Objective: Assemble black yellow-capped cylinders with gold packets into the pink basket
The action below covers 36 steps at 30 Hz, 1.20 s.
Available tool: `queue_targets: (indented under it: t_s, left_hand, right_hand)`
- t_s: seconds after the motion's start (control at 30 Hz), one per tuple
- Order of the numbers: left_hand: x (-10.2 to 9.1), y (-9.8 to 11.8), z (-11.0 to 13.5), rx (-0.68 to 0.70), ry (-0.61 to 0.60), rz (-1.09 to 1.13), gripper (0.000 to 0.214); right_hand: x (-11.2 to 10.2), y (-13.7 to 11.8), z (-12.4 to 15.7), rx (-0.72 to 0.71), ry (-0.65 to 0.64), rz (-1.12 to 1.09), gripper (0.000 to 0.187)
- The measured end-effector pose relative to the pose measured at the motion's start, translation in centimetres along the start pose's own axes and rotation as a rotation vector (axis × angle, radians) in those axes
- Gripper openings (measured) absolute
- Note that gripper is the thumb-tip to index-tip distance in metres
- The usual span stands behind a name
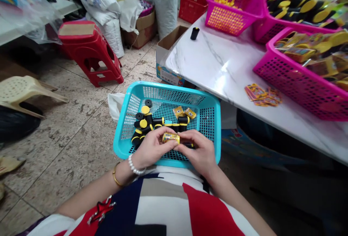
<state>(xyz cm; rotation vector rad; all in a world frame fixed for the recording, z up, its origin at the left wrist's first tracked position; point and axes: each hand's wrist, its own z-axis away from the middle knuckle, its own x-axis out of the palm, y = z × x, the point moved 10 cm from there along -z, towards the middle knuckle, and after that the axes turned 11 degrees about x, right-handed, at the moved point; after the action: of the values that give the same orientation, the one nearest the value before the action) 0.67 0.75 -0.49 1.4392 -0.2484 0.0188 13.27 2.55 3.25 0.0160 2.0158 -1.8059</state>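
A turquoise plastic basket point(209, 120) rests on my lap. Inside it lie several black cylinders with yellow caps point(148, 121) and two small yellow labels point(184, 112). My left hand point(150, 149) and my right hand point(198, 150) meet over the basket's near side. Both pinch one small cylinder wrapped in a yellow label point(171, 137), the left on its left end, the right on its right end. A pearl bracelet and a gold bangle circle my left wrist.
A white marble table point(217, 62) stands at the right with pink baskets point(231, 15) of black-and-yellow pieces, a loose black cylinder point(194, 33) and a pile of yellow labels point(262, 94). On the floor stand a red stool point(91, 49), a beige stool point(24, 91), boxes and white sacks.
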Motion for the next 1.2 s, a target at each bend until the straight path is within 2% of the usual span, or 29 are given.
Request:
queue_targets:
  t_s: [0.07, 0.13, 0.23, 0.33, 0.4, 0.53, 0.6, 0.67, 0.73, 0.8, 0.93, 1.07, 1.1, 1.2]
  left_hand:
    - [0.1, 0.6, -0.2, 0.045, 0.006, -0.025, 0.023]
    - [0.2, 0.8, -0.3, 0.033, -0.023, -0.021, 0.025]
    - [0.4, 0.4, -0.2, -0.029, -0.083, 0.023, 0.035]
    - [0.4, -0.4, 0.0, -0.095, -0.101, 0.06, 0.035]
    - [0.2, -0.2, -0.3, -0.051, -0.063, 0.071, 0.029]
    - [-0.1, 0.8, -1.0, 0.071, 0.006, 0.089, 0.027]
    - [0.1, 0.4, -1.1, 0.038, -0.017, 0.116, 0.028]
    - [0.2, -0.3, -1.1, -0.025, -0.043, 0.157, 0.03]
    - [0.2, -1.1, -0.9, -0.093, -0.049, 0.193, 0.034]
    - [0.1, -1.6, -0.6, -0.147, -0.034, 0.233, 0.037]
    - [1.2, -1.9, -0.1, -0.204, -0.047, 0.395, 0.039]
    - [1.1, -2.1, -0.1, -0.21, 0.012, 0.44, 0.041]
    - [0.9, -2.3, -0.1, -0.215, 0.033, 0.431, 0.042]
    - [1.0, -2.4, -0.2, -0.226, 0.05, 0.387, 0.043]
  right_hand:
    - [0.4, 1.2, -0.4, 0.134, -0.023, -0.133, 0.024]
    - [0.7, 1.5, -0.6, 0.19, -0.053, -0.186, 0.025]
    - [0.4, 0.9, -0.6, 0.15, -0.062, -0.139, 0.026]
    - [-0.2, 0.4, -0.5, 0.069, -0.022, -0.046, 0.027]
    - [-0.2, 0.9, -0.5, 0.09, -0.003, -0.059, 0.026]
    - [0.5, 2.9, -1.0, 0.286, -0.004, -0.299, 0.024]
    - [1.1, 3.1, -1.5, 0.347, -0.066, -0.37, 0.024]
    - [1.8, 2.7, -1.8, 0.374, -0.185, -0.419, 0.024]
    - [2.2, 2.1, -2.0, 0.361, -0.297, -0.445, 0.028]
    - [1.9, 1.4, -2.1, 0.292, -0.328, -0.412, 0.03]
    - [0.6, 0.9, -2.1, 0.153, -0.197, -0.372, 0.017]
    - [0.7, 1.3, -1.7, 0.141, -0.129, -0.389, 0.015]
    - [0.9, 1.3, -1.7, 0.15, -0.137, -0.384, 0.019]
    - [1.5, 0.6, -1.1, 0.169, -0.162, -0.282, 0.047]
